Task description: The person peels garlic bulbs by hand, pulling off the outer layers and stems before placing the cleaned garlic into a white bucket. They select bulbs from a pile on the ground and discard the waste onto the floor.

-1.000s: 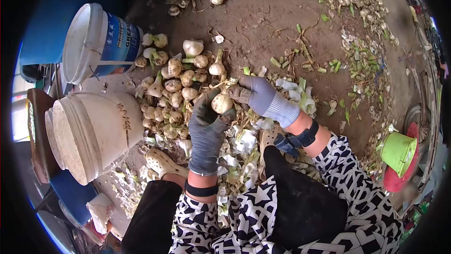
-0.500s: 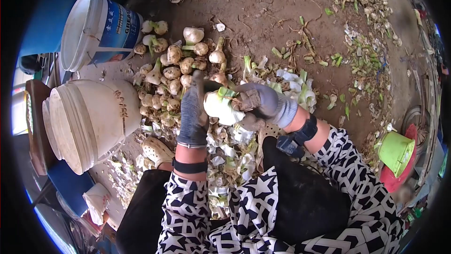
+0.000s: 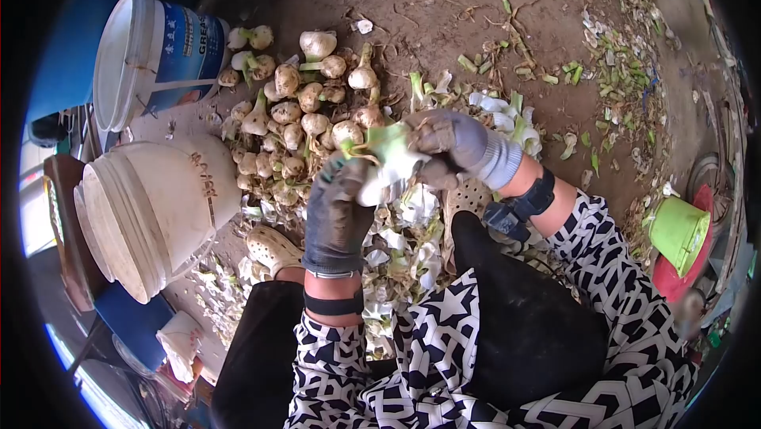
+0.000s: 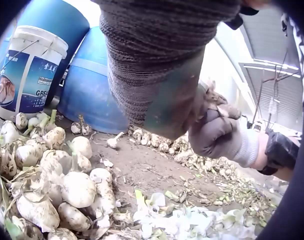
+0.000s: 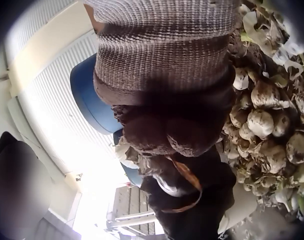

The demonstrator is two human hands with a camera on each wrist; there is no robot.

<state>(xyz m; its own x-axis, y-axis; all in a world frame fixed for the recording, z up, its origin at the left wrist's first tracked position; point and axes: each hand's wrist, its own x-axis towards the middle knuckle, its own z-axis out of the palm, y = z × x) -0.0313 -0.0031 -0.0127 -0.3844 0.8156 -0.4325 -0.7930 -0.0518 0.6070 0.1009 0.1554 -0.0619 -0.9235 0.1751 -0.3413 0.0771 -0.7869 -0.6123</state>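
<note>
Both gloved hands meet over the peelings in the head view. The left hand has its fingers curled round the lower left side of a white and green bulb. From the right, the right hand pinches white-green outer leaves at the bulb. In the right wrist view the right hand has bent fingers, and a brown dry strip hangs by the bulb between the hands. The left hand hides the bulb in the left wrist view.
Unpeeled bulbs lie in a heap beyond the left hand. White buckets stand at the left, with a blue-labelled bucket behind. White peelings cover the ground between the shoes. A green pot is at the far right.
The bulb has turned in the hands, and its white-green leaves now spread between them. Against half a second ago, the left hand's fingers are more curled and the right hand sits slightly farther right.
</note>
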